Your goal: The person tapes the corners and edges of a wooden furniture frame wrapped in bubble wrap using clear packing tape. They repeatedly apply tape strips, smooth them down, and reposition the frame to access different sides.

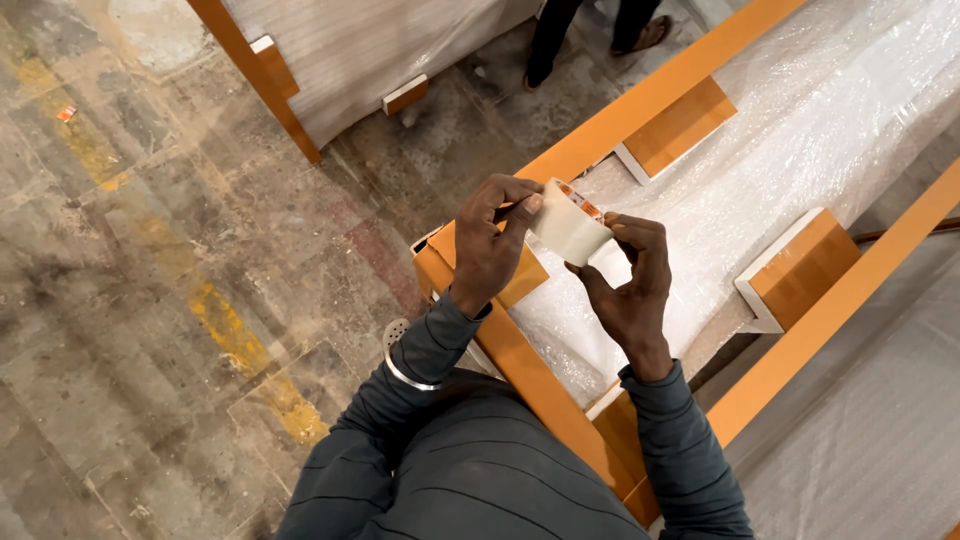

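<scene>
Holding a roll of tape [566,222] up between both hands, the person works above the near corner of an orange wooden frame [520,360]. Left hand [492,248] pinches the roll's rim with thumb and fingers; right hand [628,280] grips its far side, fingers curled. Bubble wrap [760,170] fills the frame, and a metal bangle [405,372] circles the left wrist.
</scene>
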